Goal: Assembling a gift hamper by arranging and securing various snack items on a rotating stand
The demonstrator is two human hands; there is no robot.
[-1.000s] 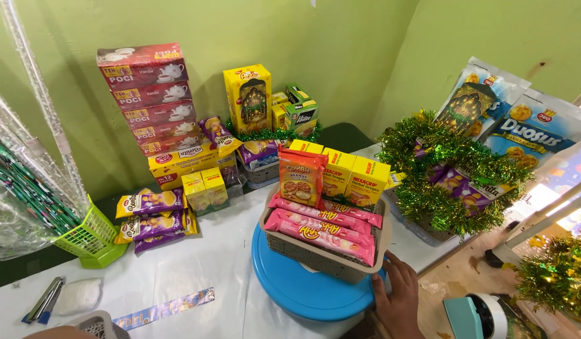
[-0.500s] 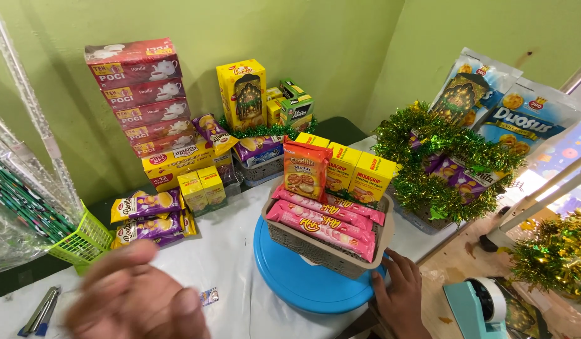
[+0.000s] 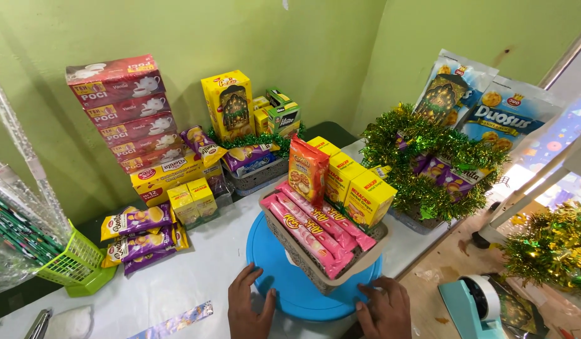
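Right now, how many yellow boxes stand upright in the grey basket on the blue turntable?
3: the rear yellow box, the middle yellow box, the front yellow box, in a row behind the pink wafer packs. The orange packet may hide more.

Bare desk [image 3: 177,282] is left open left of the blue turntable [image 3: 284,282]; passage behind is blocked by purple biscuit packs [image 3: 136,235], and seemingly by small yellow boxes [image 3: 193,201].

Bright, even light, sharp picture

Daylight flooded in from three o'clock, blowing out the window edge there; my hands at six o'clock stayed crisp, shadows fell soft toward nine, and straight lines bowed near the frame's edges.
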